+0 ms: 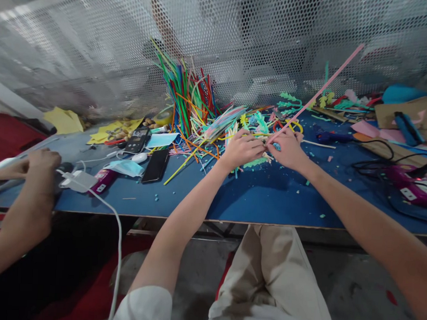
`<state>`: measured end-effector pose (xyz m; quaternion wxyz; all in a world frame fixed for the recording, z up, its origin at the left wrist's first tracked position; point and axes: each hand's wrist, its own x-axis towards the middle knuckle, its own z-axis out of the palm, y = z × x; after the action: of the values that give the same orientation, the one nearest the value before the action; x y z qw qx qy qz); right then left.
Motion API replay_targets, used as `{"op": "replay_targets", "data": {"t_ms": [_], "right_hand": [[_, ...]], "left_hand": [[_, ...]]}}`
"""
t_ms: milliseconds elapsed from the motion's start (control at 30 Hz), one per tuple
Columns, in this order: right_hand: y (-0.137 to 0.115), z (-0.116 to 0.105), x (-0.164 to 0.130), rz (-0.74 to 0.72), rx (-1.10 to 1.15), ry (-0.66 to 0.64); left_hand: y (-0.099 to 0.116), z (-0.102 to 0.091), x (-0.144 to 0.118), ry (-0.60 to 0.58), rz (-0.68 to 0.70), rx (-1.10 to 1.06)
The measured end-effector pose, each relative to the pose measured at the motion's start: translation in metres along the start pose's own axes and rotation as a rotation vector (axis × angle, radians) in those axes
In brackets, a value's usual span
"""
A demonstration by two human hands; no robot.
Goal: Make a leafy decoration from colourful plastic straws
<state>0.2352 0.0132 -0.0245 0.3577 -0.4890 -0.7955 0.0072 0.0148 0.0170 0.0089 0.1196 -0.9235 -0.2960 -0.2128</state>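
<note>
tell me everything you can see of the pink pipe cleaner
The pink pipe cleaner is long, slim and evenly pale pink, with a soft, matte look. Its visible length is nearly straight, slanting up to the right, its upper end free in the air before the perforated screen. Its lower end is at the fingertips of the right hand, with the left hand close beside it. Anything under the fingers is hidden.
</note>
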Motion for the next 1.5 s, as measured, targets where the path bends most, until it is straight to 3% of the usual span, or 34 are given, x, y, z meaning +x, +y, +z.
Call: {"op": "replay_targets", "data": {"t_ms": [167, 467, 600, 1000, 1200, 1500], "right_hand": [[0.001, -0.001, 0.000, 0.023, 0.005, -0.001], [0.003, -0.008, -0.001, -0.170, -0.133, -0.007], [-0.002, -0.013, 0.001, -0.187, -0.203, -0.021], [-0.003, -0.010, -0.001, -0.209, -0.161, -0.045], [-0.007, -0.012, 0.000, -0.160, -0.113, -0.021], [-0.012, -0.015, -0.002, -0.079, -0.052, 0.086]], "left_hand": [[0.000, 0.002, 0.001, 0.025, 0.002, -0.062], [-0.003, 0.007, 0.003, 0.066, -0.347, -0.601], [-0.004, 0.004, 0.001, 0.044, -0.435, -0.696], [-0.010, 0.013, 0.000, -0.084, -0.417, -0.595], [0.003, 0.009, 0.003, -0.004, -0.328, -0.194], [0.006, 0.014, 0.003, 0.049, -0.302, -0.112]]}}
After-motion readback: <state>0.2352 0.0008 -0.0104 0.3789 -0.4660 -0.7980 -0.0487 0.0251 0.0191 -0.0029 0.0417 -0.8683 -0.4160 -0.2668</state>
